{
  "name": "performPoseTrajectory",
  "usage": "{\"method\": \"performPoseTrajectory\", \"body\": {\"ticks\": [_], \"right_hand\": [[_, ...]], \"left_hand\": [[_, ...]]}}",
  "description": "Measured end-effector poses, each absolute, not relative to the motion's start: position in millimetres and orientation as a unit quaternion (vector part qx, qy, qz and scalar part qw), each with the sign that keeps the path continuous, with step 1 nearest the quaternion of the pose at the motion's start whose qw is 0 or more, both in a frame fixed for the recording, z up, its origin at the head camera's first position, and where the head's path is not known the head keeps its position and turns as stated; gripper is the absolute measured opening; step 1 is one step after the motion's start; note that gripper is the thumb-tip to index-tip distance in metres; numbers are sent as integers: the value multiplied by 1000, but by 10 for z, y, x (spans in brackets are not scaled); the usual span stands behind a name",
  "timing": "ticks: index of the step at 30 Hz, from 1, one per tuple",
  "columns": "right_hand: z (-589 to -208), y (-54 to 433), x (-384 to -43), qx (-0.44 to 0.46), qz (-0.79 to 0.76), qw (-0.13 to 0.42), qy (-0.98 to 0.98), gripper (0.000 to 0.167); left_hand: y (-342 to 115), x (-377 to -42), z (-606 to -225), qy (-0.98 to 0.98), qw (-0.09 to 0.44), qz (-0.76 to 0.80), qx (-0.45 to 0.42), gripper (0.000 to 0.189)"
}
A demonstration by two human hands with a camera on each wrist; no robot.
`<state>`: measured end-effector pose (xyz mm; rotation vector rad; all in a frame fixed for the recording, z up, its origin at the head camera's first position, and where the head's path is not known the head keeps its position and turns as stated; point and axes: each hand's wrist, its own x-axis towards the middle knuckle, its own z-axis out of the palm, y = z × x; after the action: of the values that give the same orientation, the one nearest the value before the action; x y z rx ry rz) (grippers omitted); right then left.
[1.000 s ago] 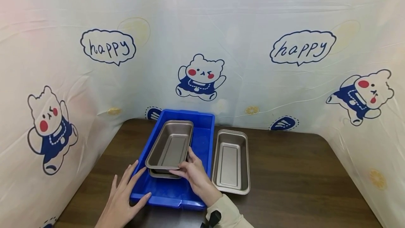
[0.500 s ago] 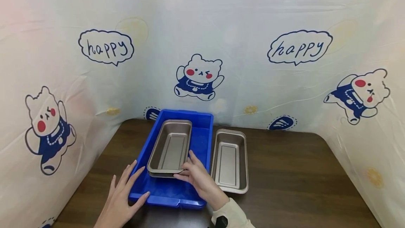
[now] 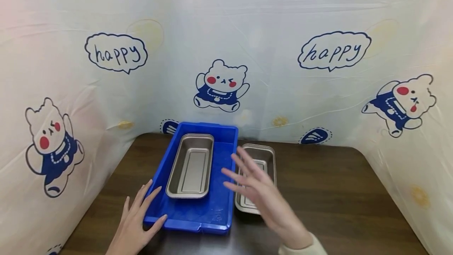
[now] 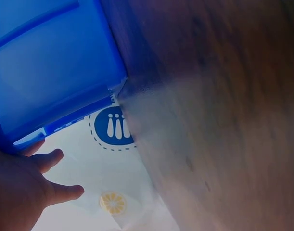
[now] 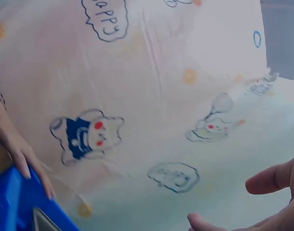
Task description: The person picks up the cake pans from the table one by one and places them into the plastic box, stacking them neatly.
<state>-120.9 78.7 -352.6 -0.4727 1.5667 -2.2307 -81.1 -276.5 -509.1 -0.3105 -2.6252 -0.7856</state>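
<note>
A blue plastic tray [image 3: 187, 211] lies on the table with a metallic loaf pan [image 3: 191, 172] inside, toward its left. The lower rim seen under this pan earlier is now hidden. My left hand [image 3: 136, 221] rests at the tray's front left corner, fingers spread along the rim; the left wrist view shows its fingers beside the tray wall [image 4: 50, 82]. Slightly blurred, my right hand [image 3: 265, 196] is held over a second loaf pan [image 3: 267, 154] right of the tray, partly covering it. Its fingers are extended and apart, with nothing between them, and also show in the right wrist view.
The dark wooden table [image 3: 329, 192] extends to the right of the second pan. A pale printed curtain [image 3: 170, 23] encloses the back and both sides, close behind the tray's far edge.
The upper pan has settled down into the one beneath it, in the tray. My right hand has let go of it and moved right and up. My left hand has stayed put.
</note>
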Motion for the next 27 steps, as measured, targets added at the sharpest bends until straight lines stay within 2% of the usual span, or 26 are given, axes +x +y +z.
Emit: {"method": "performPoseTrajectory", "body": {"ticks": [4,10,20,27], "right_hand": [[-3428,1201,-1249,-177,-780,149,582,69],[-3576,1586,-1288,-169,-780,119,591,65],[-3890,1859,-1345,-111,-782,101,605,61],[-4159,1990,-1390,-104,-788,83,601,45]], "left_hand": [[-2766,-813,-5092,-934,193,-280,-110,79],[-2762,-818,-5099,-932,197,-281,-112,79],[-2766,-821,-5103,-936,194,-276,-103,79],[-2761,-818,-5109,-932,197,-284,-107,79]]}}
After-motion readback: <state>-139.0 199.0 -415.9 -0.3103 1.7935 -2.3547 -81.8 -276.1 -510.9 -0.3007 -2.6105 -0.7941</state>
